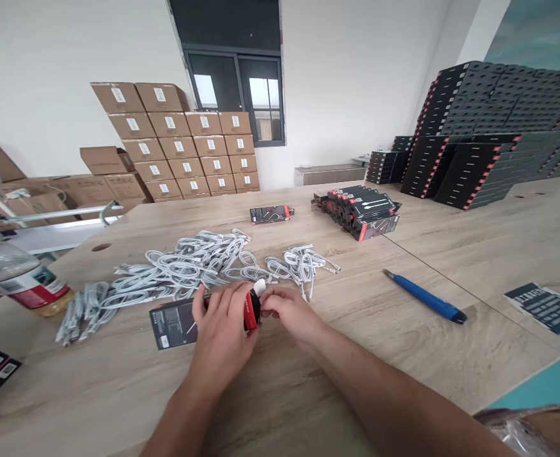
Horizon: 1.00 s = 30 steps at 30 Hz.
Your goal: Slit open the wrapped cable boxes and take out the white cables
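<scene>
A: What are the hands doing?

B: The left hand [223, 330] is wrapped around a flat black box [180, 322] lying on the table [308, 393]. The right hand [287, 311] pinches the white flap [260, 287] at the box's red end [251, 310]. Both hands are closed on the box, close together.

A: What is just past the hands?

B: A big pile of white cables [189, 270], almost touching the fingers. Off to the right of the right hand lies a blue pen [425, 297], well apart.

A: And to the left?

B: A bottle [18, 279] with a red label, far out past the left hand.

A: Farther away?

B: One small black box [270, 214], then a row of more boxes [360, 212]. Behind them are tall black stacks [494, 127] on the right and brown cartons [185, 149] by the wall.
</scene>
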Motion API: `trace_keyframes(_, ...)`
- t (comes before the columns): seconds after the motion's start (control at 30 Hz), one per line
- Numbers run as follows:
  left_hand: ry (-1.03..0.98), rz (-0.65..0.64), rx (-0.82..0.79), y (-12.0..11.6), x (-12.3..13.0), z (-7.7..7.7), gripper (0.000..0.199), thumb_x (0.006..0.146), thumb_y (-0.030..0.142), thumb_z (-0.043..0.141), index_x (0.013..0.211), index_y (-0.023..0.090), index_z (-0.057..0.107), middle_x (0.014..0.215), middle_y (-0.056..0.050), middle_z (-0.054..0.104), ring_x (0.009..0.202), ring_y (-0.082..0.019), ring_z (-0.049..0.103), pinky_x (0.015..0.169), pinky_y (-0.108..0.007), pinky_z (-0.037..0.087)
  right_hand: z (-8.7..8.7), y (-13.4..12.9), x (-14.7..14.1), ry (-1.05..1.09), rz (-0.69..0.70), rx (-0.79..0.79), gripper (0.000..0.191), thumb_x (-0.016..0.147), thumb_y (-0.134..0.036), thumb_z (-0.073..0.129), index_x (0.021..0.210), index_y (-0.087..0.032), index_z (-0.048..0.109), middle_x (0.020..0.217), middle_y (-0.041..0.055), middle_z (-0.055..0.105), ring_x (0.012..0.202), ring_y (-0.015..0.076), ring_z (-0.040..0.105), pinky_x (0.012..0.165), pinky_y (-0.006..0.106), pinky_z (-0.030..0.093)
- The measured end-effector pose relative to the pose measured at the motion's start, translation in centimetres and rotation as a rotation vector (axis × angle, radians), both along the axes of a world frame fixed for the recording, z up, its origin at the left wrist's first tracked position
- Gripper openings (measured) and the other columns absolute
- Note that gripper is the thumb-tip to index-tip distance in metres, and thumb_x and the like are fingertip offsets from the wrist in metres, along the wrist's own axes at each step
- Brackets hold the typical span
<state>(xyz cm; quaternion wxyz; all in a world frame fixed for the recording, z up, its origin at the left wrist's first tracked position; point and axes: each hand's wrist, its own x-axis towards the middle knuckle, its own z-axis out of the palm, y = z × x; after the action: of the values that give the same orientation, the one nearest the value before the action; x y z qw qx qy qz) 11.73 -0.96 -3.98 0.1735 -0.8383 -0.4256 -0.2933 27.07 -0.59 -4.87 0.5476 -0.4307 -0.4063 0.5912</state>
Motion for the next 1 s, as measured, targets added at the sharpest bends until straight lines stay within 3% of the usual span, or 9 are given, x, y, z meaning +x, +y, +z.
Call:
trace_keyframes(0.37,-0.040,-0.015,-0.065,-0.1,-0.8,0.4,0.059,0.080,0.017,0.065,0.134,0.028,0.043,0.127,-0.008,0.065,0.118,-0.027,0.062,0.120,-0.055,0.009,0.9,-0.4,-0.3,-0.029,0.026,0.150,0.024,0.071,-0.043,0.070,0.064,-0.021,0.063,0.059,-0.0063,0.052,0.061,0.0119,0.045,0.065,0.028,0.036)
trace_keyframes(0.47,-0.061,-0.004,-0.074,0.1,-1.3,0.7,0.060,0.079,0.017,0.065,0.134,0.029,0.043,0.131,-0.008,0.064,0.121,-0.027,0.060,0.120,-0.054,0.009,1.0,-0.2,0.6,0.017,-0.062,0.159,0.039,0.074,-0.054,0.072,0.058,-0.022,0.057,0.056,-0.0068,0.049,0.059,0.0118,0.044,0.063,0.027,0.037)
trace_keyframes(0.57,-0.057,0.053,-0.085,0.5,-2.2,0.8,0.061,0.078,0.016,0.065,0.134,0.028,0.043,0.132,-0.009,0.063,0.123,-0.028,0.059,0.120,-0.055,0.011,0.7,0.7,2.4,0.079,-0.199,0.188,0.043,0.077,-0.063,0.068,0.066,-0.022,0.062,0.064,-0.0028,0.062,0.065,0.0156,0.055,0.068,0.030,0.044)
trace_keyframes(0.7,0.015,0.141,-0.090,1.0,-3.3,0.5,0.068,0.079,0.014,0.062,0.143,0.028,0.043,0.131,-0.010,0.064,0.120,-0.029,0.059,0.117,-0.057,0.016,0.1,2.0,4.7,-0.208,-0.324,0.302,0.045,0.081,-0.065,0.059,0.070,-0.022,0.062,0.067,0.0004,0.063,0.065,0.0186,0.057,0.066,0.033,0.047)
trace_keyframes(0.83,0.059,0.204,-0.088,1.0,-3.2,0.1,0.061,0.080,0.015,0.060,0.139,0.027,0.052,0.128,-0.010,0.066,0.116,-0.031,0.060,0.116,-0.060,0.018,-0.1,1.5,5.0,-0.408,-0.388,0.429,0.016,0.074,-0.039,0.075,0.077,-0.024,0.068,0.080,0.0005,0.064,0.079,0.0199,0.057,0.081,0.035,0.046)
trace_keyframes(0.9,0.065,0.198,-0.101,0.9,-3.0,0.0,0.060,0.079,0.015,0.061,0.138,0.026,0.054,0.128,-0.010,0.066,0.116,-0.032,0.060,0.117,-0.060,0.018,-0.1,0.8,4.6,-0.681,-0.360,0.546,0.005,0.076,-0.024,0.073,0.081,-0.025,0.073,0.087,0.0020,0.065,0.089,0.0219,0.059,0.090,0.039,0.044)
trace_keyframes(1.0,0.080,0.165,-0.121,0.6,-2.6,-0.1,0.061,0.077,0.015,0.061,0.137,0.026,0.056,0.128,-0.010,0.066,0.117,-0.032,0.061,0.117,-0.060,0.018,-0.3,0.2,4.0,-1.170,-0.284,0.624,0.015,0.081,-0.017,0.071,0.091,-0.027,0.078,0.095,0.0047,0.066,0.097,0.0248,0.058,0.091,0.043,0.041)
